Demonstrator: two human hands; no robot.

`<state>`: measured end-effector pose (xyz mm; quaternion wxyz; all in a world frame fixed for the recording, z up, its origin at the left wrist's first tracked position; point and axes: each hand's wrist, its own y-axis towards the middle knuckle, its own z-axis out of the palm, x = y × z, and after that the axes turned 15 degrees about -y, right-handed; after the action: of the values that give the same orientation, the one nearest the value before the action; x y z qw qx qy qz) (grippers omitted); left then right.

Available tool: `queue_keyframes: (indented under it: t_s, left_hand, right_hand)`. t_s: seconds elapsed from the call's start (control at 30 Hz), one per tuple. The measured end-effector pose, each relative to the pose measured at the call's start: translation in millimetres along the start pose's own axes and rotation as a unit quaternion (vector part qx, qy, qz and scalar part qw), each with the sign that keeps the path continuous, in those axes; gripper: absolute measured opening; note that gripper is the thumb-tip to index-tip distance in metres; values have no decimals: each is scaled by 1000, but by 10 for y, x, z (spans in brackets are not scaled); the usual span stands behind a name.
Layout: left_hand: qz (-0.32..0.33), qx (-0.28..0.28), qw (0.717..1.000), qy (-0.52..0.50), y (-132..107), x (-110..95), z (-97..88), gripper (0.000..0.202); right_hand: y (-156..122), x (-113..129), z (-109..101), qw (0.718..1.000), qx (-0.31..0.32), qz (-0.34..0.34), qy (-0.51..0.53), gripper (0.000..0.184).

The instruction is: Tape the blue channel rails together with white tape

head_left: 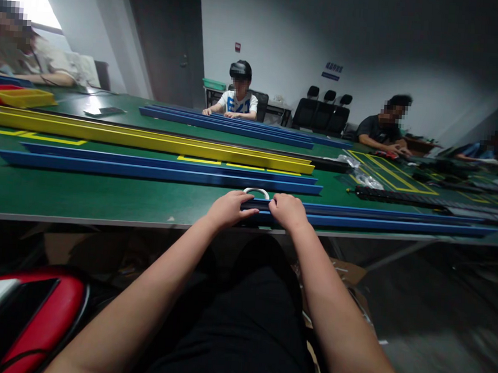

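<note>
A long blue channel (398,225) lies along the near edge of the green table, its left end between and under my hands. A dark strip (261,206) shows inside it. My left hand (229,210) is closed at that end, thumb on the near side and fingers on the far side of the strip. Close to its right, my right hand (288,211) has its fingers curled down onto the strip and channel; its fingertips are partly hidden. A white ring (257,191), perhaps a tape roll, stands just behind the gap between my hands.
Beyond my hands lie more blue channels (161,172), a long yellow channel (150,138) and a far blue stack (227,126). A black wrapped strip (392,196) lies right. Co-workers sit around the table (104,200). A red stool (62,304) stands at lower left.
</note>
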<state>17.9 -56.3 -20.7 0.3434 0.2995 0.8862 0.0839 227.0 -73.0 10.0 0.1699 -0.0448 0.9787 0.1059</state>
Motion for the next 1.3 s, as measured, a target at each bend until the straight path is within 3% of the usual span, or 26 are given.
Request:
queue_keyframes:
  t_s: [0.1, 0.17, 0.53, 0.8, 1.0, 1.17, 1.3]
  left_hand:
    - [35, -4, 998, -50, -48, 124, -19, 60]
    - [45, -12, 996, -81, -86, 197, -22, 60]
    - [43, -61, 987, -145, -200, 361, -13, 60]
    - [-42, -81, 989, -112, -426, 426, -145, 61]
    - [1, -73, 992, -106, -410, 505, -183, 46]
    - [2, -68, 989, -133, -381, 553, -200, 48]
    - [12, -55, 995, -80, -415, 507, -180, 49]
  right_hand:
    - [78, 154, -49, 997, 12, -71, 23, 35]
    - [97, 238, -61, 996, 8, -84, 30, 35]
    - [35, 309, -45, 999, -6, -36, 32, 40]
    - [30, 308, -5, 999, -21, -35, 31, 38]
    - [7, 321, -16, 999, -23, -33, 23, 40]
    - [-10, 322, -63, 999, -21, -30, 19, 39]
    - [-17, 333, -92, 999, -16, -27, 18, 41]
